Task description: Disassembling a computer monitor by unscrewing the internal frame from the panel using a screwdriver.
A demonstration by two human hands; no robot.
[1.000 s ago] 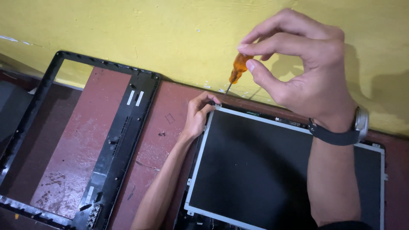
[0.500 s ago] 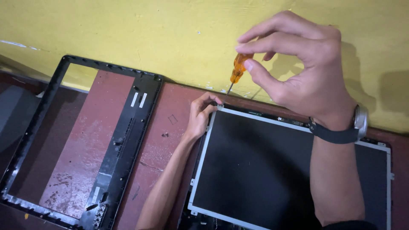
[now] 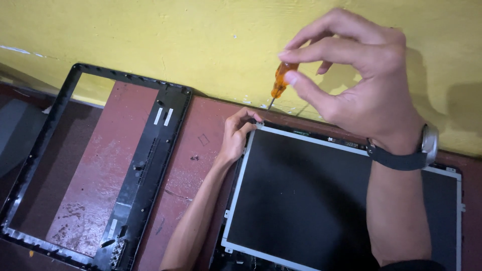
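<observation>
Right-hand fingers (image 3: 301, 83) pinch the small orange-handled screwdriver (image 3: 278, 84), tip unchanged at the top-left corner of the dark flat display panel with silver metal frame (image 3: 301, 195). Left hand (image 3: 236, 135) keeps gripping that corner. Only the view shifted; black plastic bezel frame (image 3: 145, 165) lies left on the red desk (image 3: 201, 150).

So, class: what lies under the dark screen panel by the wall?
Under the screen panel a black casing edge shows along its left side, resting on the reddish floor. Whatever lies beneath the panel's middle is covered. The left hand touches its top-left corner.
</observation>
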